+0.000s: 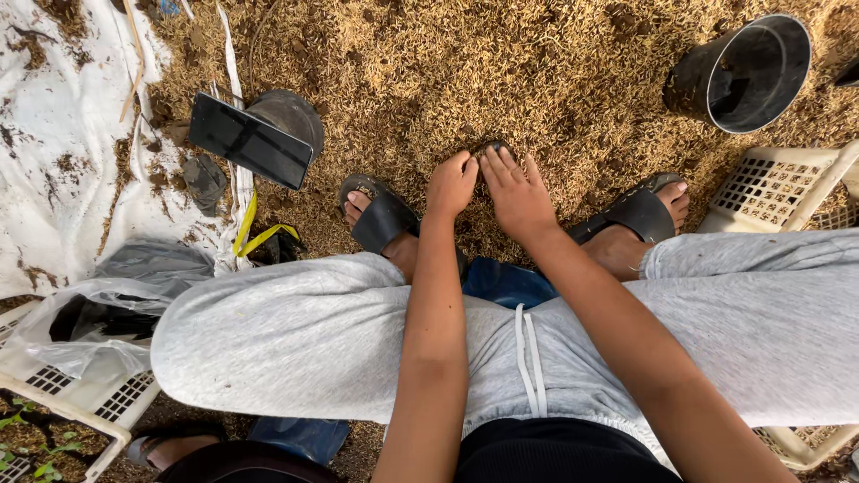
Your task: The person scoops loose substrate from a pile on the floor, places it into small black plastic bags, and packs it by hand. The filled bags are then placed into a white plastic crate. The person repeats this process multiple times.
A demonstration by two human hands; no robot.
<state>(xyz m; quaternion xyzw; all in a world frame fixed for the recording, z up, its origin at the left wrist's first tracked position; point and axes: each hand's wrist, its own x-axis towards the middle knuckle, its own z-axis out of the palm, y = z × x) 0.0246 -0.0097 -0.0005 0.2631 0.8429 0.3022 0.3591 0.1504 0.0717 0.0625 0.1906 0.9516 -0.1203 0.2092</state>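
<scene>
- Far left: wrinkled white sheet (63, 152), soiled with husk crumbs; below it a white lattice crate (85, 398) holding a crumpled clear plastic bag (76, 331).
- Next right: flat dark tablet-like slab (250, 140) leaning on an overturned black pot (291, 114); yellow strap (255, 234) curled beneath.
- Left sandal (380, 215), black, smooth band, planted in the husks.
- Centre: left hand (451, 183) curled with fingertips bunched, pressed down into the loose material; right hand (517, 192) flatter, fingers extended and resting on the same spot, touching the left hand.
- Small dark pot (490, 147) barely visible, rim only, just beyond the fingertips of both hands, mostly hidden by them; actual grasp on it cannot be told.
- Below the arms: grey fleecy trousers (304, 340) with a white drawstring.
- Right sandal (637, 213), black, half sunk.
- Upper right: empty black plastic pot (747, 76) lying on its side, glossy inside.
- Far right: another white lattice crate (778, 188).
- Ground throughout: dry, tan rice husk litter (501, 63), coarse and flaky, outdoors.
</scene>
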